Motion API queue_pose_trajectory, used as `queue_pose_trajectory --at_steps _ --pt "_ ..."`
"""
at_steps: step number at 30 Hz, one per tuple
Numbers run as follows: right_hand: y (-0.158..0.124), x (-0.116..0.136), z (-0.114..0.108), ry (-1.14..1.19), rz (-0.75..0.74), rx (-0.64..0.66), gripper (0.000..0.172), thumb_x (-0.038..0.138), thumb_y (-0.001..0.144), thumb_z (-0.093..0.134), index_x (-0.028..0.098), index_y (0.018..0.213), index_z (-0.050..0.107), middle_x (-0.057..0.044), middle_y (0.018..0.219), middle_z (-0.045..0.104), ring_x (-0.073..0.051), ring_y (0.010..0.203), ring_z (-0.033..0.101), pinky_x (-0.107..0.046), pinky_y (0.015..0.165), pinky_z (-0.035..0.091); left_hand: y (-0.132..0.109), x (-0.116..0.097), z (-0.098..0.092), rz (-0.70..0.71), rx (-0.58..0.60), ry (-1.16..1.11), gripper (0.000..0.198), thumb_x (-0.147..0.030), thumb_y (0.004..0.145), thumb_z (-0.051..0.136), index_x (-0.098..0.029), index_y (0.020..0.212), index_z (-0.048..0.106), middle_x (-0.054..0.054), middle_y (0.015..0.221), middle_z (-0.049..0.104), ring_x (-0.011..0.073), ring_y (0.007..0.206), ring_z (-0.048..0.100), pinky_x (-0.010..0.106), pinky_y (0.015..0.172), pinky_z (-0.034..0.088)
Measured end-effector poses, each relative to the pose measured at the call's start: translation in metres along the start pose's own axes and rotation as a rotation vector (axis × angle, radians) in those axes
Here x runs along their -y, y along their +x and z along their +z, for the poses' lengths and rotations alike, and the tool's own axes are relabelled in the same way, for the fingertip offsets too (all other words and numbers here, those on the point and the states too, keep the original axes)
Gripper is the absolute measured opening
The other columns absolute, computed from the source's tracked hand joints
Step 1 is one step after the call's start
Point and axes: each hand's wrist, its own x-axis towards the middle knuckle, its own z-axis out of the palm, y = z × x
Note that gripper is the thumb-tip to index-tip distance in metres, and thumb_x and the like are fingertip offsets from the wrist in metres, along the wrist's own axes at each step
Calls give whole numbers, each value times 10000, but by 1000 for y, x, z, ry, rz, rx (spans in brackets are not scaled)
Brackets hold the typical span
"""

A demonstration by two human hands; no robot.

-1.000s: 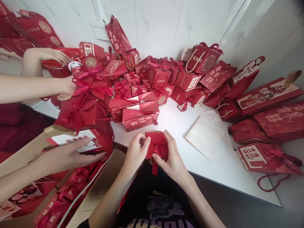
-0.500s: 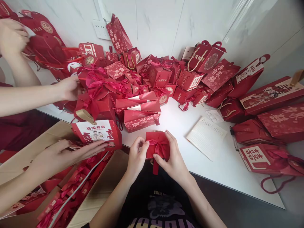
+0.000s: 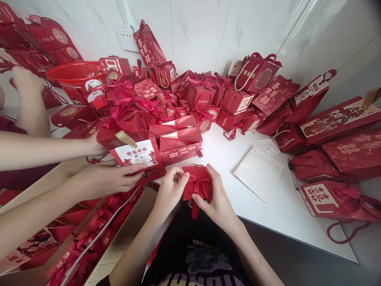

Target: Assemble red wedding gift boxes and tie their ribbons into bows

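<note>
Though squarish, red box (image 3: 195,188), bow (image 3: 198,181) uppermost

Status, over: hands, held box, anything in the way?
Left hand and right hand gripping small red box from opposite sides. Ribbon bow facing camera. Co-worker's hand nearby, not touching box.

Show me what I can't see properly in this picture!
Underside of the small red box held by the left hand and right hand: head view, hidden by the box's top.
Writing on the paper pad: head view, too small to read.
Front part of a co-worker's hand: head view, hidden behind a larger red box.
Near part of the cardboard carton: head view, cut off by the lower edge.
</note>
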Motion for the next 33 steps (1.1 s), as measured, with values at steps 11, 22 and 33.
queue_pose_trajectory --at_steps 11,22,33 --pt "-1 1 -1 72 34 -2 775 400 799 651 257 1427 220 -138 1487 272 -291 1397 263 -511 1113 304 -11 5 12 69 -153 -9 105 -293 830 497 -206 784 461 -9 751 549 123 676 556 238 648 450" --pt "24 -16 -17 250 429 -66 478 628 832 479 214 608 399 38 550 422 -125 529 393 -275 526 335 -12 5 18 86 -165 -22 100 -281 863 475 -201 825 522 5 772 587 141 751 579 248 702 468" --pt "21 -20 -12 564 399 -106 485 614 757 596 213 583 386 54 542 378 -106 526 333 -249 518 303 -13 8 21 106 -196 59 88 -252 903 409 -209 899 485 30 828 596 150 776 592 271 727 478"
